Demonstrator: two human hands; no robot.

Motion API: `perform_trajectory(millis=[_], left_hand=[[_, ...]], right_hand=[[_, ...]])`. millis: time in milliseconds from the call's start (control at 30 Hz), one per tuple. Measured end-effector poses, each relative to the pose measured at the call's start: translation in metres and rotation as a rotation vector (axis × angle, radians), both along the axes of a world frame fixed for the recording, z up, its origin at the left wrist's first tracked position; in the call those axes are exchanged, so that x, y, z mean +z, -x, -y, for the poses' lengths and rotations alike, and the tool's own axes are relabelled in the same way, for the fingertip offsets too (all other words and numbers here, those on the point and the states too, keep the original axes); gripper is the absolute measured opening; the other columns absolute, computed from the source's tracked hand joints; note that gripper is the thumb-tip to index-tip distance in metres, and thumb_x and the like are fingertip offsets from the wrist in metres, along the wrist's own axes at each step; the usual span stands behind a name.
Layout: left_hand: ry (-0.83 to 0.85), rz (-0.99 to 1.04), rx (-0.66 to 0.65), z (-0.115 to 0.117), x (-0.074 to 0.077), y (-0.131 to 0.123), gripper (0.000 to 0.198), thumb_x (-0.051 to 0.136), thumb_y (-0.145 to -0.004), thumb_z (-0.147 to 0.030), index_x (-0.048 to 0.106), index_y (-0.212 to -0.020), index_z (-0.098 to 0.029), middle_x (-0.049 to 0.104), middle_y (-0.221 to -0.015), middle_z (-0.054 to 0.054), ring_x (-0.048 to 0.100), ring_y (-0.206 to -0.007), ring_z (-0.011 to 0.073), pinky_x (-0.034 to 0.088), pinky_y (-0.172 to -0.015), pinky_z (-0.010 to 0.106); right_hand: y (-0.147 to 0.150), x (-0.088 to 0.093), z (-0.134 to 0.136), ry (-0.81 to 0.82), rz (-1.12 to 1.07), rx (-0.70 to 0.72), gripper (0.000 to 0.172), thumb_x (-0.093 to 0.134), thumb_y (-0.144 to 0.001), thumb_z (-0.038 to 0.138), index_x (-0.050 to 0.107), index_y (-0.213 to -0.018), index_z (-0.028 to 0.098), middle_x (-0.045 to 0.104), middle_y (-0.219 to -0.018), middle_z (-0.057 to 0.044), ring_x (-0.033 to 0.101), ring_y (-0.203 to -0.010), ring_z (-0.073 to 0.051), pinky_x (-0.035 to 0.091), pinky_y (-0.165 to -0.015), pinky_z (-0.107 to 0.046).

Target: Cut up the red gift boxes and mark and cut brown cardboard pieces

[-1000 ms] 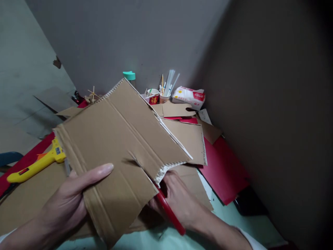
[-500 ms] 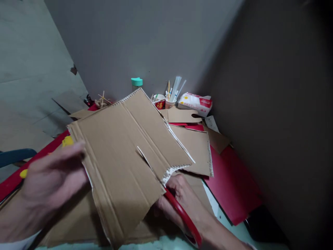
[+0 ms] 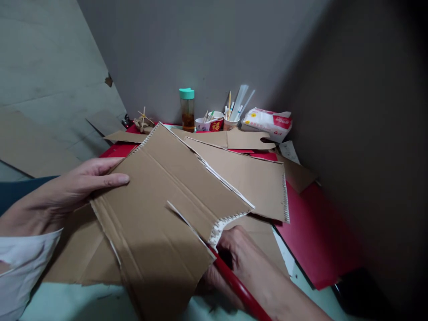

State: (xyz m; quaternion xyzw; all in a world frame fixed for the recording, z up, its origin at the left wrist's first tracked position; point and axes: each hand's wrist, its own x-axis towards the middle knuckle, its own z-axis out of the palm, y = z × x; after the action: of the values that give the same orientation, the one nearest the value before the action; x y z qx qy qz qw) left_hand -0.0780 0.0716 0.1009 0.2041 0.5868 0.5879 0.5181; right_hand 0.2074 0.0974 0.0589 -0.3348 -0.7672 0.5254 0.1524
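Observation:
A piece of brown cardboard [image 3: 157,196] is held up before me, tilted, with ragged white edges and a slit running in from its right side. My left hand [image 3: 90,180] grips its upper left edge, thumb on top and fingers underneath. My right hand [image 3: 230,254] is closed around red-handled scissors [image 3: 237,285] at the mouth of the slit. The blades are mostly hidden by the cardboard, and one scissor handle loop shows beside the right wrist. More cardboard sheets [image 3: 247,178] lie behind and beneath the held piece.
Along the grey wall stand a bottle with a turquoise lid [image 3: 187,109], cups holding sticks [image 3: 231,120] and a tissue pack [image 3: 267,124]. Red sheets [image 3: 314,236] lie at the right, near a dark object [image 3: 361,292]. Several cardboard pieces [image 3: 33,142] are at the left.
My left hand has moved up along the cardboard's left edge, and its thumb now presses on top. The cardboard has turned slightly. The right hand still holds the scissors at the slit.

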Motion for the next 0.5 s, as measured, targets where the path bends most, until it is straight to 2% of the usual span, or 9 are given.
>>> perform_trajectory(millis=[67, 200, 300, 400, 500], left_hand=[[0.016, -0.026, -0.132, 0.002, -0.001, 0.003, 0.058, 0.071, -0.075, 0.003, 0.060, -0.131, -0.011, 0.080, -0.094, 0.009, 0.076, -0.081, 0.0325, 0.058, -0.058, 0.041], [-0.009, -0.050, -0.173, 0.006, 0.000, 0.003, 0.058, 0.066, -0.075, 0.009, 0.060, -0.129, -0.010, 0.079, -0.095, 0.006, 0.075, -0.085, 0.0309, 0.058, -0.060, 0.038], [-0.010, -0.073, -0.163, 0.009, 0.001, 0.004, 0.057, 0.061, -0.078, 0.009, 0.058, -0.132, -0.010, 0.079, -0.094, 0.003, 0.074, -0.086, 0.0293, 0.058, -0.060, 0.036], [-0.009, -0.170, -0.221, 0.010, -0.001, 0.011, 0.062, 0.068, -0.079, -0.003, 0.054, -0.138, -0.014, 0.079, -0.099, 0.002, 0.075, -0.089, 0.0301, 0.059, -0.063, 0.038], [-0.028, -0.296, -0.340, 0.009, -0.004, 0.018, 0.076, 0.081, -0.070, -0.019, 0.054, -0.141, -0.019, 0.079, -0.105, 0.004, 0.076, -0.083, 0.0315, 0.062, -0.061, 0.036]], right_hand=[[0.001, 0.003, 0.000, 0.031, -0.052, 0.042, 0.016, 0.058, -0.075, 0.015, 0.057, -0.059, 0.021, 0.061, -0.063, 0.000, 0.063, -0.067, -0.017, 0.047, -0.057, -0.024], [0.002, 0.005, 0.000, -0.079, -0.156, 0.030, 0.015, 0.061, -0.080, 0.028, 0.064, -0.066, 0.023, 0.064, -0.067, -0.003, 0.064, -0.070, -0.020, 0.052, -0.062, -0.028], [-0.001, -0.001, 0.001, -0.191, -0.112, 0.010, 0.022, 0.061, -0.085, 0.041, 0.070, -0.075, 0.024, 0.067, -0.074, -0.008, 0.065, -0.076, -0.024, 0.055, -0.071, -0.034], [-0.003, -0.011, 0.003, -0.325, -0.057, -0.001, 0.033, 0.056, -0.088, 0.051, 0.075, -0.088, 0.024, 0.069, -0.079, -0.011, 0.066, -0.078, -0.027, 0.056, -0.075, -0.039], [-0.003, -0.014, 0.004, -0.407, -0.045, 0.018, 0.042, 0.046, -0.093, 0.052, 0.076, -0.101, 0.024, 0.072, -0.084, -0.012, 0.068, -0.081, -0.028, 0.057, -0.077, -0.041]])
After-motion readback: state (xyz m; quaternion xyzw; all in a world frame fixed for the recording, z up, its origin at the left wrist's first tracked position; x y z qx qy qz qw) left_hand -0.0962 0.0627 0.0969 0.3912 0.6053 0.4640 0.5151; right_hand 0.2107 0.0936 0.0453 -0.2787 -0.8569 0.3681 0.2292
